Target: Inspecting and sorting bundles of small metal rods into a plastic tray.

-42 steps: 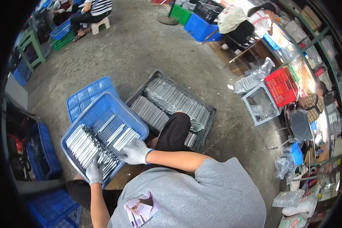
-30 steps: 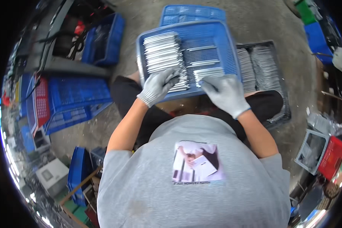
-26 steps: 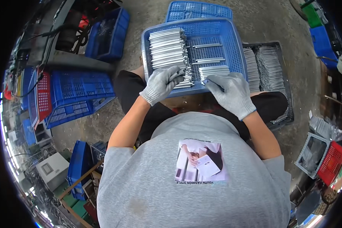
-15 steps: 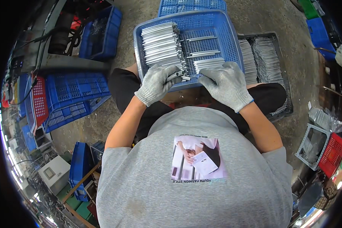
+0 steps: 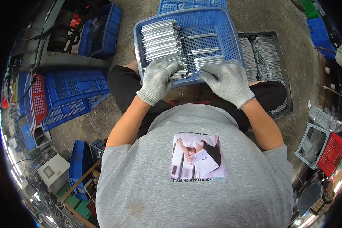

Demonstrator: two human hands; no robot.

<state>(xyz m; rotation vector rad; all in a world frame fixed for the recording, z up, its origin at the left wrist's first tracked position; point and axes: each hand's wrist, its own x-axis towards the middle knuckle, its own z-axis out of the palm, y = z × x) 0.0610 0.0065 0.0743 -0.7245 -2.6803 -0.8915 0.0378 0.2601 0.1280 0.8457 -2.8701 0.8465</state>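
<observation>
Both my hands wear grey knit gloves over the near edge of a blue perforated basket (image 5: pixel 230 42), which rests at my lap. My left hand (image 5: pixel 157 81) is closed round a few short metal tubes (image 5: pixel 180 74), their ends pointing right. My right hand (image 5: pixel 227 82) has thumb and fingers drawn together just right of those tube ends; whatever may be between the fingertips is too small to make out. Inside the basket, a thick stack of silvery tubes (image 5: pixel 160 41) fills the left side. Smaller groups of tubes (image 5: pixel 208 61) lie in the right half.
A dark crate (image 5: pixel 282 78) packed with more metal rods stands right of my knee. Another blue basket (image 5: pixel 192 5) sits beyond mine. On the left are blue crates (image 5: pixel 76 89), a red crate (image 5: pixel 38 97) and machinery (image 5: pixel 60 38). A red basket (image 5: pixel 331 154) lies at right.
My left hand has shifted slightly, and the tubes in it now lie more level, side-on. My right hand has moved slightly; its fingertips stay close to the tube ends.
</observation>
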